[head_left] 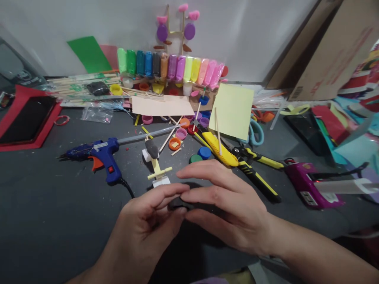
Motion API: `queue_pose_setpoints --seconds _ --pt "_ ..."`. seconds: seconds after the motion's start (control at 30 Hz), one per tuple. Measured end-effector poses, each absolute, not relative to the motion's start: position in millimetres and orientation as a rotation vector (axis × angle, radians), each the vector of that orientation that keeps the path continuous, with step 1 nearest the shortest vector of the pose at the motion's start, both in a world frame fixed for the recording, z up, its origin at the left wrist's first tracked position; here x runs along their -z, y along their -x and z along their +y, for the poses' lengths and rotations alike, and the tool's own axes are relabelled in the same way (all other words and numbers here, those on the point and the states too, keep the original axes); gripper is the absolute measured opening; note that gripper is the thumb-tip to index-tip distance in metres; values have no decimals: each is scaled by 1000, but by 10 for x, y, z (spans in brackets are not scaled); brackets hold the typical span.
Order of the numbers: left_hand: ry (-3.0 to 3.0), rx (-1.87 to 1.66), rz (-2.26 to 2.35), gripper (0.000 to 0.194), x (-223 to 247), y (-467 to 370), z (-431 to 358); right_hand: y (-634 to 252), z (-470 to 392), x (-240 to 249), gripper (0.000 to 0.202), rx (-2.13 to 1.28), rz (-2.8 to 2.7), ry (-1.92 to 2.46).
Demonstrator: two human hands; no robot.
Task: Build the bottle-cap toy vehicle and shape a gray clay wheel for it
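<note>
Between the fingertips of both hands is a small piece of dark grey, clay-like material, mostly covered by the fingers. My left hand pinches it between thumb and fingers. From the other side, my right hand presses its thumb and a finger against it, with the index finger stretched out above. Just beyond the hands stands a small figure of pale yellow sticks with a crossbar, white pieces and a dark grey lump on top. A blue glue gun lies to the left of it.
A yellow cutter and black-yellow pliers lie right of centre. Coloured clay packets line the back, near a pale yellow sheet. A phone lies left; a purple power box sits right. Small coloured lids are scattered mid-table.
</note>
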State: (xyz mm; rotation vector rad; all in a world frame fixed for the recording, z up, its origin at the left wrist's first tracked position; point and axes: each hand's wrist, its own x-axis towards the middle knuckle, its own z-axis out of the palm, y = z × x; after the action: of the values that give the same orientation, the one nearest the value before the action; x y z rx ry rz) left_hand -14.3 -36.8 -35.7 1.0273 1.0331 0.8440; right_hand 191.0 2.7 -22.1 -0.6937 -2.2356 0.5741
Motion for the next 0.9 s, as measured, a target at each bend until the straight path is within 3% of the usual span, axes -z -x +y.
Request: queue_pose_setpoints --seconds 0.27,0.63,0.9 --pt "-1199 -869 1121 33 334 110 -389 -1888 -41 155 4 -151 -2305 779" --pt "-1368 -789 1063 36 317 102 -366 -1834 -90 136 20 -275 -2220 892" --pt "-1228 -801 1063 40 285 81 -342 -1921 -51 117 14 -91 -2370 755"
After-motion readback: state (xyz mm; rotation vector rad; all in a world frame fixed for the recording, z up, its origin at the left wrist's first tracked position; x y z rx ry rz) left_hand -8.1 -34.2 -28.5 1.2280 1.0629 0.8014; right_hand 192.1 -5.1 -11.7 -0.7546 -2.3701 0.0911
